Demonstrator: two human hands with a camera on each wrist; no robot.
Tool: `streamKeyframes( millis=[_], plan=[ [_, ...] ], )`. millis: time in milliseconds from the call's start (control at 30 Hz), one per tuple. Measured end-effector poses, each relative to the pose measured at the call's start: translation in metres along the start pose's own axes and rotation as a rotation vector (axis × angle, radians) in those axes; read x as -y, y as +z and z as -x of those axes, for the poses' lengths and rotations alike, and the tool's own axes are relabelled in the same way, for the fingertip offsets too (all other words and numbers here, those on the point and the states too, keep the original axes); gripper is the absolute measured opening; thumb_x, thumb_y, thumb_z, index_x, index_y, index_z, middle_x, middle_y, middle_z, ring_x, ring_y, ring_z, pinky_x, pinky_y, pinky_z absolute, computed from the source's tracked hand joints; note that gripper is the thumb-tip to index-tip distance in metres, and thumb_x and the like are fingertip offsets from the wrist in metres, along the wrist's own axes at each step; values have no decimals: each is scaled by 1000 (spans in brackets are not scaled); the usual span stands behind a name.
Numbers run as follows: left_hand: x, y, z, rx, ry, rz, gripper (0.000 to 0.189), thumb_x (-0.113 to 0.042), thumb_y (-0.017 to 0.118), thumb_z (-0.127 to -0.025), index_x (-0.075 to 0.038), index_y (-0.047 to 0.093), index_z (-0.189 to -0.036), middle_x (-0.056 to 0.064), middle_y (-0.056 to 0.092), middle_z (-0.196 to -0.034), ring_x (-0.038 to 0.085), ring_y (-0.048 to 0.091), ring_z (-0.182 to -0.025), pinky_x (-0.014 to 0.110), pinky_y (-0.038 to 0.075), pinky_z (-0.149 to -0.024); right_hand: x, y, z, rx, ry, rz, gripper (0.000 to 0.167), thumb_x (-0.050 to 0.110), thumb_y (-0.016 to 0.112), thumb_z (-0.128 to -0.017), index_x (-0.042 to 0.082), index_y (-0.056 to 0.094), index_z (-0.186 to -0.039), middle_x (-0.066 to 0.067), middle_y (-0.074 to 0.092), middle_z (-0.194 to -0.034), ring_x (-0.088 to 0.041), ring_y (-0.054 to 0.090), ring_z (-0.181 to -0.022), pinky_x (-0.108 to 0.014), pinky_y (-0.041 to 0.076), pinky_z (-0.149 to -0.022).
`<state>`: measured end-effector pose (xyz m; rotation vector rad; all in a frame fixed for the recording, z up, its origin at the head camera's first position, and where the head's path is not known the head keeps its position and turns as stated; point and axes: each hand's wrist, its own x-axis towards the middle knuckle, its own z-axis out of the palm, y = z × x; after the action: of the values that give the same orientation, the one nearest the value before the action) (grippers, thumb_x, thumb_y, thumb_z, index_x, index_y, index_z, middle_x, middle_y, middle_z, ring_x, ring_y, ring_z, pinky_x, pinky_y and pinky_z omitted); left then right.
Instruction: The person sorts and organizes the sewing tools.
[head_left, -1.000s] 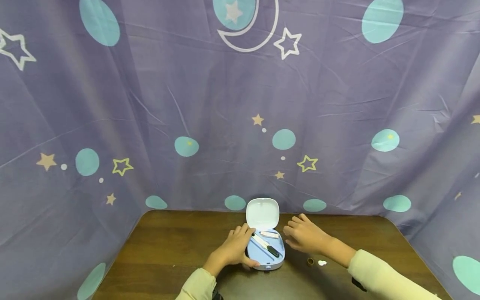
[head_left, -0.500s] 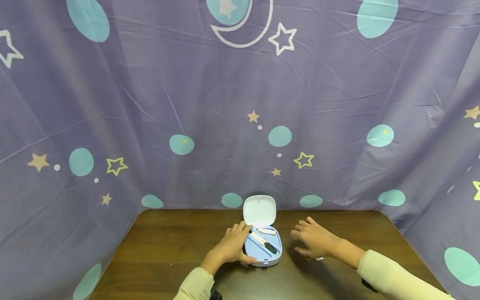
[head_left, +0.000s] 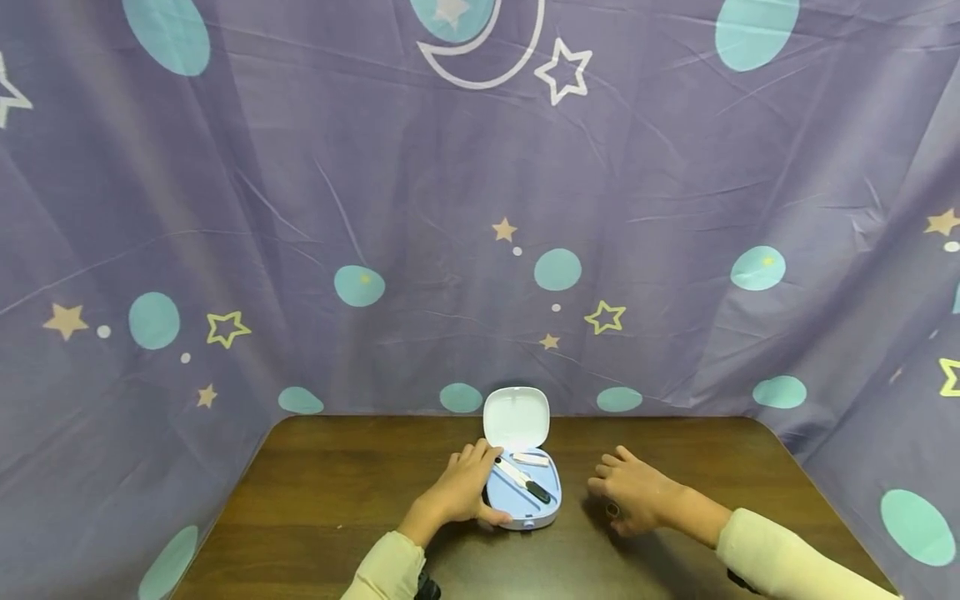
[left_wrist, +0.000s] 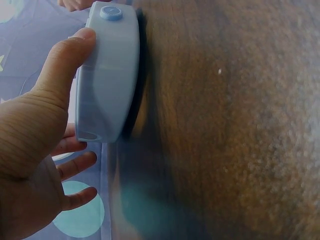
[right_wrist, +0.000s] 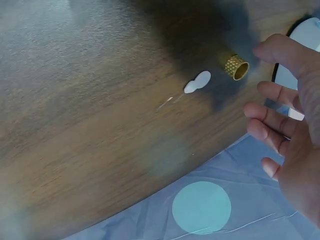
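Note:
A small blue sewing box [head_left: 504,498] sits on the table, its white lid [head_left: 516,419] raised. My left hand [head_left: 453,492] grips the box's left side, thumb on the front wall in the left wrist view. Inside lie a white tool with a black handle [head_left: 538,492] and a small white piece [head_left: 531,459]. To the right, my right hand [head_left: 637,496] hovers with loosely bent fingers around no object. In the right wrist view, a gold thimble [right_wrist: 236,67] stands just off the thumb tip, beside a white needle threader [right_wrist: 197,82].
The brown wooden table [head_left: 352,475] has rounded back corners. A purple curtain [head_left: 450,208] with stars and teal ovals hangs behind and at both sides. A tiny pale speck [left_wrist: 219,71] lies on the wood left of the box.
My right hand has drawn away from the box, rightward and down toward the thimble, and now covers the needle threader in the head view. My left hand still holds the box.

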<state>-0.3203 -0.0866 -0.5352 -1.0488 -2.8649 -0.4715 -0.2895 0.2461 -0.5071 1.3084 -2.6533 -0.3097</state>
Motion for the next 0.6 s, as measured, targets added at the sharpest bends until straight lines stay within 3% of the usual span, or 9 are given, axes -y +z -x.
streamKeyframes(
  millis=[233, 400, 600],
  plan=[
    [3, -1, -2, -11, 2, 9, 103, -59, 89, -66, -6, 48, -145, 5, 50, -123, 21, 47, -106, 37, 40, -86, -8, 13, 4, -116, -76, 197, 52, 50, 80, -64, 21, 60, -101, 4, 58, -96, -17, 53, -94, -36, 40, -81],
    [3, -1, -1, 2, 0, 16, 103, -60, 88, -66, -7, 47, -145, 5, 50, -124, 21, 47, -107, 38, 41, -86, -11, 22, 8, -166, -95, 212, 57, 53, 79, -63, 19, 58, -104, 0, 59, -102, -19, 54, -94, -37, 41, -81],
    [2, 0, 0, 12, -6, 20, 104, -61, 87, -67, -8, 47, -147, 5, 50, -125, 21, 47, -109, 38, 41, -88, -13, 31, 12, -175, -99, 226, 51, 51, 77, -65, 21, 59, -102, 2, 56, -100, -18, 54, -93, -37, 41, -81]
  ],
)
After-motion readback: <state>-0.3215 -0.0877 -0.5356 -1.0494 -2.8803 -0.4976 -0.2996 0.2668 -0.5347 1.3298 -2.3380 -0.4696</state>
